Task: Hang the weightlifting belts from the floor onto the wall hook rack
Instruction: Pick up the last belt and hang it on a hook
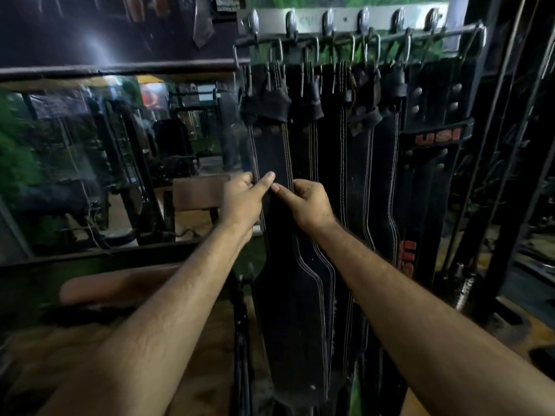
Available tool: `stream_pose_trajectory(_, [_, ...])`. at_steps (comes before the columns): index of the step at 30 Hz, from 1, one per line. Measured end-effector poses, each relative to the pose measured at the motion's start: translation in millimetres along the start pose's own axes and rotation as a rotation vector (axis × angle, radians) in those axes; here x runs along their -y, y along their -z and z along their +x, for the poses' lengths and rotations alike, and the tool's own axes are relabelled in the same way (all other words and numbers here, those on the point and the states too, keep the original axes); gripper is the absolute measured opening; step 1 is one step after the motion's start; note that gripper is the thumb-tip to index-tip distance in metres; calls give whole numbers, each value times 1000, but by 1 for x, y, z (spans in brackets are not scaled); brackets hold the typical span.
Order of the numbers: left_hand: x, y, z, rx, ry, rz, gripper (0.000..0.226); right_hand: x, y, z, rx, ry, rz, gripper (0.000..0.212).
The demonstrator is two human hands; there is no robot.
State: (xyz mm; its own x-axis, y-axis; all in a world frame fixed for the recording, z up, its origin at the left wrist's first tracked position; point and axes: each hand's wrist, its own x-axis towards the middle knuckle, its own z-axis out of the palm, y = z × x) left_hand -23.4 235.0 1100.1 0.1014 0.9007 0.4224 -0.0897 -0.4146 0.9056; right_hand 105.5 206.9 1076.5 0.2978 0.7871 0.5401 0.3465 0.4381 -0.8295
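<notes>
- Both hands meet on the leftmost hanging belt, a long black leather weightlifting belt with pale double stitching (pixel 271 154), at the left end of the wall hook rack, a pale metal strip with rounded hooks and a dark rail beneath it (pixel 345 18).
- The left hand (pixel 241 199) pinches the belt's left edge, thumb across the front; the right hand (pixel 309 202) is curled, its thumb and forefinger nipping the belt's face just beside the left thumb. Neither hand is loose.
- The belt hangs by its buckle end from a wire hook on the rail, its wide padded part low down near the floor, in front of its neighbours.
- Judged from this, the step is settling the belt so that it hangs straight. To do it well, draw it gently downward along its own line so the buckle seats fully in the hook, then smooth it flat against the next belt without twisting.
- Avoid a sideways tug: the hooks are crowded, and a neighbouring buckle could be knocked loose.
- Let go one hand at a time, watching that the top holds.
- Several more dark belts fill the rack to the right. The rightmost black belt with metal rivets (pixel 432 151) bears "USI" in red letters on a cross strap near its top, and red lettering, only partly readable, runs down its lower part.
- No belt is clearly visible on the floor here; the dim lower corners hide much.
</notes>
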Motion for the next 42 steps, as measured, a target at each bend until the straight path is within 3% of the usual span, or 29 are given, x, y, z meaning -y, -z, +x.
stream_pose_trajectory(5, [73,10,-33,39,59,25,21,-64,-8,-44,137,-126,60,42])
stream_pose_trajectory(7, [102,18,-44,45,91,66,44,-91,-13,-60,185,-194,31,53])
stream_pose_trajectory(9, [127,27,-56,67,76,191,53,-121,-17,-75,214,-216,-9,67])
stream_pose_trajectory(12, [154,44,-69,63,27,380,57,-144,-18,-95,204,-226,-6,52])
stream_pose_trajectory(15, [163,52,-85,72,114,308,35,-154,-19,-106,159,-226,47,33])
stream_pose_trajectory(19, [181,51,-99,24,210,118,21,-171,-25,-124,53,-271,254,31])
stream_pose_trajectory(28, [290,50,-175,86,474,131,31,-255,-20,-218,91,-521,162,32])
stream_pose_trajectory(35, [352,40,-212,106,541,215,30,-314,-13,-268,139,-684,95,41])
stream_pose_trajectory(38, [378,36,-228,85,579,221,28,-337,-17,-280,124,-685,112,35])
stream_pose_trajectory(42, [414,37,-247,34,607,246,36,-364,-25,-297,104,-683,103,43])
